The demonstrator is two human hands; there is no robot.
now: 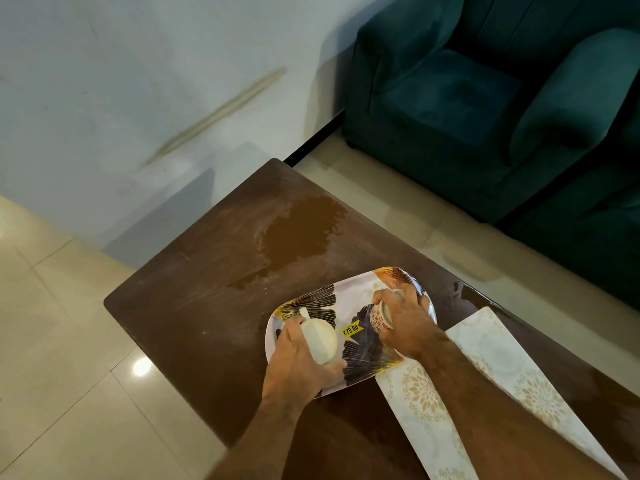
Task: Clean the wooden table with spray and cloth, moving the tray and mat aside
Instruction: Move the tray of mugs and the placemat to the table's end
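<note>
Both hands grip cups on the tray (pixel 349 299): left hand (pixel 298 358) cream, right hand (pixel 408 320) patterned.

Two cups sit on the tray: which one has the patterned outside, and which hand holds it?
The cup at the tray's right end, gripped by the right hand, bears a reddish pattern. The left hand holds the plain cream cup.

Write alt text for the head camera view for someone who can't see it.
A person's left hand grips a cream cup and their right hand grips a patterned cup, both over a leaf-print tray on a brown wooden table. A pale mat lies beside the tray; a wet patch is beyond it.
</note>
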